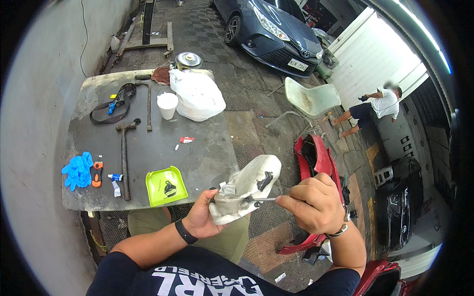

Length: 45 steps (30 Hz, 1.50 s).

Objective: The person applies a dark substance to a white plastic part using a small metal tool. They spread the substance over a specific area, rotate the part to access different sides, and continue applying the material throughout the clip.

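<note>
My left hand (202, 215) grips the lower left end of a white curved moulded piece (239, 197), thumb on top and fingers underneath. Dark patches mark its surface, the largest near its upper right. A thin grey metal rod-like tool (266, 200) sticks out of my closed right hand (313, 207). Its tip touches the middle of the white piece, near a dark spot; the fist hides its handle. On the table just left of the piece lies a lime-green scoop tray (165, 198) with a black smear of paste inside.
On the grey table (202, 163) lie two hammers (125, 163), blue gloves (79, 171), an orange-black cutter (97, 174), small tubes (116, 186), a strap (113, 117), a white cup (168, 105) and a plastic bag (197, 96). Beyond stand a chair (308, 96), red bumper (321, 158), car (269, 34) and person (382, 104).
</note>
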### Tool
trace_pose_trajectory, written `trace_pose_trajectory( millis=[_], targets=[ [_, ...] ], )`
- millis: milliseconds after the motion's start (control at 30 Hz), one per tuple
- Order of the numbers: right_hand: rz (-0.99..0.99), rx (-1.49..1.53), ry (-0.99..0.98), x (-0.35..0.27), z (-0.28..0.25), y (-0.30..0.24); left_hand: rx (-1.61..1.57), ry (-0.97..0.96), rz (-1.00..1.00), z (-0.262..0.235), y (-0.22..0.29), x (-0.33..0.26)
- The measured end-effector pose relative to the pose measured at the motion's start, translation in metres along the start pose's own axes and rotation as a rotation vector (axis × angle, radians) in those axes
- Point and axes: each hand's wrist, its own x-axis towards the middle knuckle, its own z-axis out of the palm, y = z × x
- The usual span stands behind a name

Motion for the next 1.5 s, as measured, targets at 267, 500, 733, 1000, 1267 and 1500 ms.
trace_pose_trajectory(
  millis=[267,500,733,1000,1267,1500],
  targets=[
    [-0.085,-0.065,0.111,0.004,0.006,0.005,0.011,-0.03,0.002,-0.002,0.005,0.003],
    [-0.031,0.013,0.117,0.009,0.004,0.009,0.027,-0.058,0.024,-0.005,0.009,0.002],
    [-0.013,0.013,0.095,0.008,0.005,0.013,-0.007,-0.092,0.038,-0.01,0.01,0.004],
    [-0.039,0.026,0.057,0.018,0.01,0.01,0.009,-0.083,0.031,-0.012,0.012,0.003],
    [-0.045,-0.048,0.016,0.024,0.006,0.001,0.046,-0.06,0.067,0.003,0.013,0.0],
    [-0.115,-0.173,0.071,0.029,-0.004,-0.002,0.034,-0.094,0.06,0.005,0.013,0.001]
  ],
)
